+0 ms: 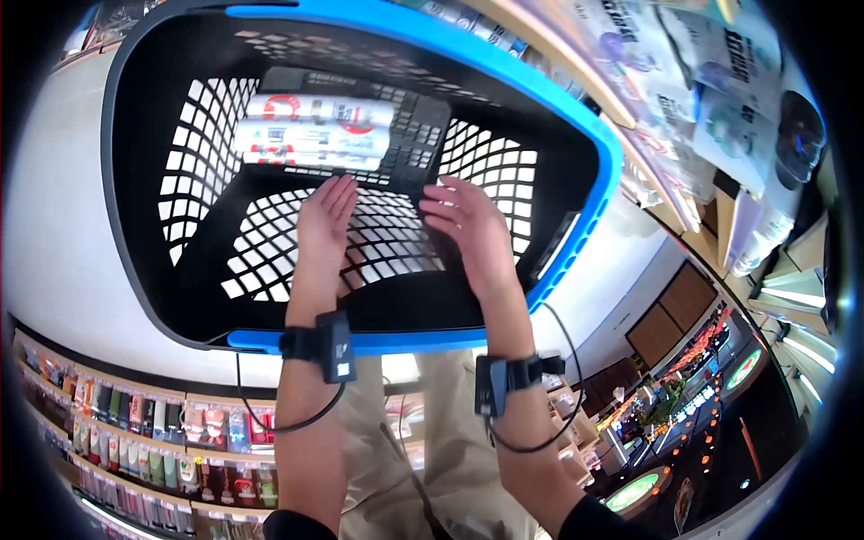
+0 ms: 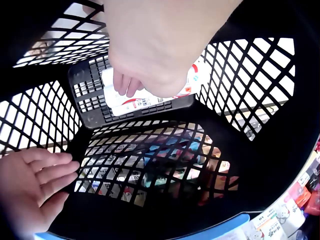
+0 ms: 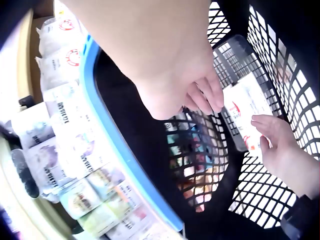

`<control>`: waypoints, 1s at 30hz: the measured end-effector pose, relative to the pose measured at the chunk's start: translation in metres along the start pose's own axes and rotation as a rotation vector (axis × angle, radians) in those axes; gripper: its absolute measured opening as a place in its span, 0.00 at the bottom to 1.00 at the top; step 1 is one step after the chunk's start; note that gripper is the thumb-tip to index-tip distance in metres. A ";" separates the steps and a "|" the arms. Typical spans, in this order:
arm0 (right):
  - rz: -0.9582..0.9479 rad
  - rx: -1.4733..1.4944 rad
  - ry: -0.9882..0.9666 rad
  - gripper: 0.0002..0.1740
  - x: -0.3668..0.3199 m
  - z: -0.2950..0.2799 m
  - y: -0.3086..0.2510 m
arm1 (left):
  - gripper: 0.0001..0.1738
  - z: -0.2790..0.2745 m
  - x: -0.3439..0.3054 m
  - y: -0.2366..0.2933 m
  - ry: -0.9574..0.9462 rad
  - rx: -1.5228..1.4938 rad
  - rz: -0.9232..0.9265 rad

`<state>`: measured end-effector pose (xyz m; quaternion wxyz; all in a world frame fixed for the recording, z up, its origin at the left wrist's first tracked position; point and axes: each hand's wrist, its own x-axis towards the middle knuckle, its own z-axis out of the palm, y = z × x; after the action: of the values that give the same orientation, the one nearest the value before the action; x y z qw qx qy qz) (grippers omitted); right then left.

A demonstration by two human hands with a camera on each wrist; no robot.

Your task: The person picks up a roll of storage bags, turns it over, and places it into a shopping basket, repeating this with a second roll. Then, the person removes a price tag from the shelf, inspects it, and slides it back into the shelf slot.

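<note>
At the bottom of a deep black shopping basket (image 1: 360,318) with a blue rim lies a white package (image 1: 315,139) with red print, which looks like several rolls side by side. My left hand (image 1: 325,216) reaches into the basket at the near side of the package, its fingers straight and close together. It overlaps the package in the left wrist view. To the right, my right hand (image 1: 472,225) hangs inside the basket, fingers loosely bent and spread, apart from the package. Neither hand holds anything.
Lattice walls (image 2: 250,75) surround both hands. Right of the basket, shelves carry white plastic-wrapped packs (image 3: 60,65) and small boxes (image 3: 80,197). Shelves of colourful tubes and bottles (image 1: 135,414) stand at lower left. Cables (image 1: 576,360) hang from the wrist cameras.
</note>
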<state>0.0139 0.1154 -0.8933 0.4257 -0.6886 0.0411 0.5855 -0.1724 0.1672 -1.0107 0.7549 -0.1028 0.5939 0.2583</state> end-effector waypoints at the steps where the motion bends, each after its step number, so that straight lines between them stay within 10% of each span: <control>1: 0.023 0.019 0.054 0.24 -0.012 0.003 -0.012 | 0.24 0.005 -0.004 0.002 0.020 -0.020 0.002; 19: -0.390 -0.195 0.236 0.17 -0.205 -0.135 -0.113 | 0.13 0.048 -0.144 -0.081 0.090 -0.057 0.258; 30: -0.737 -0.225 -0.012 0.08 -0.316 -0.193 -0.226 | 0.14 0.128 -0.319 -0.120 -0.019 -0.082 0.346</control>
<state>0.1900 -0.0041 -0.5151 0.5297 -0.6962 -0.2761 0.3982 -0.0539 0.0393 -0.6912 0.7000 -0.0270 0.5846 0.4093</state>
